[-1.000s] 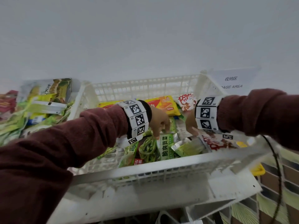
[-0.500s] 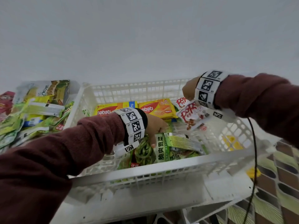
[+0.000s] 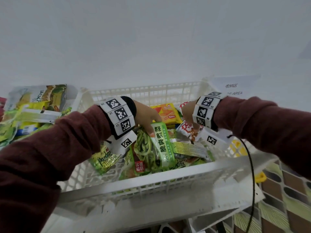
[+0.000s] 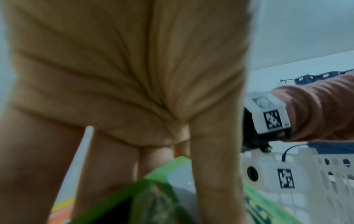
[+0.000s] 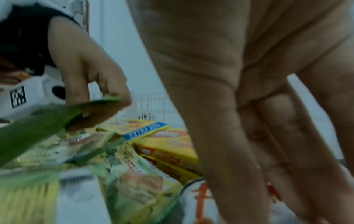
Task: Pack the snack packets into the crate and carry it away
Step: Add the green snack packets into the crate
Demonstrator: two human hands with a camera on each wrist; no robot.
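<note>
Inside the white slatted plastic crate (image 3: 151,184), the left hand (image 3: 148,117) pinches a green foil vegetable packet (image 3: 159,147); the right hand (image 3: 187,112) grips a white-and-red snack packet (image 3: 185,130).

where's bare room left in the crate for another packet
Bare mesh shows in the near left corner of the crate, left of the pandan packet, and at the right wall beyond the right hand. The middle is crowded with packets.
</note>
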